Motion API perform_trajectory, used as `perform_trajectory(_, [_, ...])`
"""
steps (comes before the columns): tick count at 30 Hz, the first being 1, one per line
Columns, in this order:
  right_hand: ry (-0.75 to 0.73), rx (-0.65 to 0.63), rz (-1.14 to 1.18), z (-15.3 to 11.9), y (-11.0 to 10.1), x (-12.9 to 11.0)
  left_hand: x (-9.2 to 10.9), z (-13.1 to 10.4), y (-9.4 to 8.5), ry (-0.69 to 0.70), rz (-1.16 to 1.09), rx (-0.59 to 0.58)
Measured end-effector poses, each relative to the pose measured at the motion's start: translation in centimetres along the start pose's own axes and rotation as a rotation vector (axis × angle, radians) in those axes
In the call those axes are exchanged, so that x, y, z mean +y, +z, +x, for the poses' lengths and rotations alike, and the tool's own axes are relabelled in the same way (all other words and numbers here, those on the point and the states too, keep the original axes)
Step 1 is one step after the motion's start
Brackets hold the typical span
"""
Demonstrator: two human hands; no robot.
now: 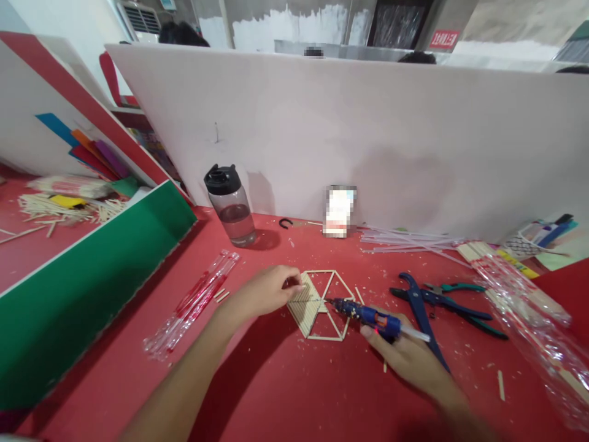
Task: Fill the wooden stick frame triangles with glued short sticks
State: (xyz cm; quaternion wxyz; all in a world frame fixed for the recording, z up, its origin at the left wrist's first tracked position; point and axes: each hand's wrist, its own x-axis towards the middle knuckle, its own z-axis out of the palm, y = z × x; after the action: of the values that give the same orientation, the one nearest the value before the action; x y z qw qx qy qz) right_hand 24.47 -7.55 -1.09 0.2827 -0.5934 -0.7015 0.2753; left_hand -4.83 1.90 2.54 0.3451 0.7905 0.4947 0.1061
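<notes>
A hexagonal frame of thin wooden sticks (302, 321) lies flat on the red table, its left sections filled with sticks laid side by side and its right sections open. My left hand (276, 288) is at its upper left edge, thumb and fingers bent together on the sticks. From the right, my right hand (407, 356) grips a blue hot glue gun (384, 322) whose nozzle touches or nearly touches the hexagon's centre. A clear glue stick (416, 333) juts from the gun's back end, and a red light glows on its side.
Pliers and cutters (418, 307) lie right of the glue gun, beside bagged wooden sticks (519, 282). Behind are a water bottle (232, 209), a phone (339, 212) and loose glue sticks (405, 238). Plastic packaging (193, 307) lies left; a green panel (101, 288) and white board (294, 135) border the table.
</notes>
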Motion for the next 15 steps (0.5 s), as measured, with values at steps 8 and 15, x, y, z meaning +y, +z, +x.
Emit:
perform_trajectory(8, [-0.193, -0.153, -0.111, 0.6, 1.0, -1.0, 0.1, 1.1, 3.7, 0.088, -0.052, -0.092])
perform_trajectory(15, [-0.264, -0.185, -0.226, 0.8, 1.4, -0.5, -1.0, 1.5, 4.6, 0.066, -0.119, -0.101])
